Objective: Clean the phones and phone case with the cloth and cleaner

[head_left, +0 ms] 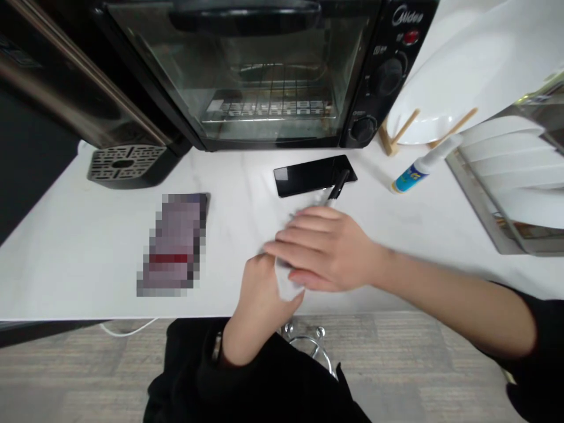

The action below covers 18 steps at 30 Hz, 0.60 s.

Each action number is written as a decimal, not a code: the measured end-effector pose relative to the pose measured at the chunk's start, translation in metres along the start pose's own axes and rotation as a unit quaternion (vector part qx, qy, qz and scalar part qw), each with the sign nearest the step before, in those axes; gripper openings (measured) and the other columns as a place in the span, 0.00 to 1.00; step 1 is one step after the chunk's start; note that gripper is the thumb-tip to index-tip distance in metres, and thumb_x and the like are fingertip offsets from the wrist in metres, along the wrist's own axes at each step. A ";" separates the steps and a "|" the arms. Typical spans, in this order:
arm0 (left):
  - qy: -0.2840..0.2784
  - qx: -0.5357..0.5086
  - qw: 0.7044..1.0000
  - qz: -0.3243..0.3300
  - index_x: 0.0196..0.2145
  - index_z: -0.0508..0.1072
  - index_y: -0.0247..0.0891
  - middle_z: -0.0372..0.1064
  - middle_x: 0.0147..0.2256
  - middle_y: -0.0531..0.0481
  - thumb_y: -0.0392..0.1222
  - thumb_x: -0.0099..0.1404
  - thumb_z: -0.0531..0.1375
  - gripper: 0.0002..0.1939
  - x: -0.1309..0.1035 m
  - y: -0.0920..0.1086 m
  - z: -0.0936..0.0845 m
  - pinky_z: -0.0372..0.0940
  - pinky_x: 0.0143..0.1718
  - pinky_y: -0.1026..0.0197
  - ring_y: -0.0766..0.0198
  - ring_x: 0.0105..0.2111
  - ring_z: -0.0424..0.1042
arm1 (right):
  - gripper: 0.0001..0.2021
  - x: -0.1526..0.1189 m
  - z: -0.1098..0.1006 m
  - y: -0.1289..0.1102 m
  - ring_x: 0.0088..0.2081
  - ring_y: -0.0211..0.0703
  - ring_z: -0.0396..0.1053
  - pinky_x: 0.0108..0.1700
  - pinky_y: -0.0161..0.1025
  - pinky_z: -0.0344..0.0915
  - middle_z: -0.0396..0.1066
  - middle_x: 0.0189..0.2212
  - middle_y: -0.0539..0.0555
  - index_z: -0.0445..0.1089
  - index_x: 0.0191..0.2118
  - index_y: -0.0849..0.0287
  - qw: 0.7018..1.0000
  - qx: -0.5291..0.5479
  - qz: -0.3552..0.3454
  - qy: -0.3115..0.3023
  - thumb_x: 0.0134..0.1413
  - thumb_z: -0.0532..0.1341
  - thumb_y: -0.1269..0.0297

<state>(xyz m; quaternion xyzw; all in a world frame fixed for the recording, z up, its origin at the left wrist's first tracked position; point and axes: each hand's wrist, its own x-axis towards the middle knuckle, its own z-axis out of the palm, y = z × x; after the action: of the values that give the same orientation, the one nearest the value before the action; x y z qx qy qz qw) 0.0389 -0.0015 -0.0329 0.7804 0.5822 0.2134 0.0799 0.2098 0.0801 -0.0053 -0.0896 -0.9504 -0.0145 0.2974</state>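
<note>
My left hand (pixel 259 288) is close to the counter's front edge, its thumb against a crumpled white piece (pixel 287 283) that looks like tissue or paper. Most of its fingers are hidden beneath my right hand (pixel 328 249). The right hand lies across the left with its fingers close together, pressing the white piece between the two. Beyond the right knuckles a black-ended pen (pixel 338 184) sticks out over the corner of a black phone (pixel 308 176). Whether a hand holds the pen, I cannot tell.
A toaster oven (pixel 268 144) stands behind the phone, a dark appliance with a drip tray (pixel 126 163) to its left. A blurred-out phone-like item (pixel 174 244) lies left. At right are a blue-and-white glue bottle (pixel 410 178), a propped white plate (pixel 432 111) and a dish rack (pixel 480 205).
</note>
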 end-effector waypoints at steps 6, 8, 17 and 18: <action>0.008 -0.001 0.999 0.037 0.39 0.75 0.38 0.79 0.33 0.49 0.34 0.72 0.55 0.08 0.007 0.007 -0.008 0.66 0.30 0.60 0.60 0.30 0.79 | 0.22 -0.006 -0.007 0.032 0.36 0.47 0.69 0.43 0.49 0.58 0.78 0.34 0.55 0.76 0.36 0.59 0.973 -0.023 0.217 0.069 0.74 0.47 0.61; 0.003 0.012 0.999 0.032 0.34 0.74 0.39 0.78 0.29 0.49 0.34 0.70 0.56 0.08 0.005 0.006 -0.007 0.65 0.28 0.59 0.58 0.27 0.77 | 0.21 0.000 -0.003 0.014 0.39 0.47 0.71 0.48 0.49 0.60 0.79 0.37 0.55 0.76 0.40 0.60 0.984 0.000 0.170 0.059 0.74 0.47 0.61; -0.005 0.007 0.999 0.036 0.35 0.74 0.39 0.78 0.30 0.50 0.34 0.70 0.56 0.08 0.005 0.007 -0.010 0.65 0.29 0.60 0.59 0.28 0.78 | 0.22 -0.008 -0.005 0.033 0.38 0.49 0.70 0.44 0.49 0.61 0.79 0.36 0.56 0.76 0.39 0.60 0.983 -0.014 0.171 0.066 0.74 0.47 0.57; -0.001 0.000 0.999 0.037 0.36 0.74 0.39 0.78 0.31 0.50 0.33 0.71 0.55 0.08 0.006 0.008 -0.010 0.65 0.30 0.60 0.60 0.29 0.78 | 0.22 -0.008 -0.006 0.035 0.38 0.48 0.70 0.45 0.49 0.61 0.79 0.36 0.56 0.76 0.37 0.59 0.976 -0.014 0.202 0.080 0.73 0.47 0.60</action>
<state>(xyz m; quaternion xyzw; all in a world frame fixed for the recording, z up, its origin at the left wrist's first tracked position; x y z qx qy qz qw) 0.0423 0.0003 -0.0193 0.8016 0.5531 0.2152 0.0724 0.2264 0.1131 -0.0059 -0.2829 -0.8853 0.0256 0.3681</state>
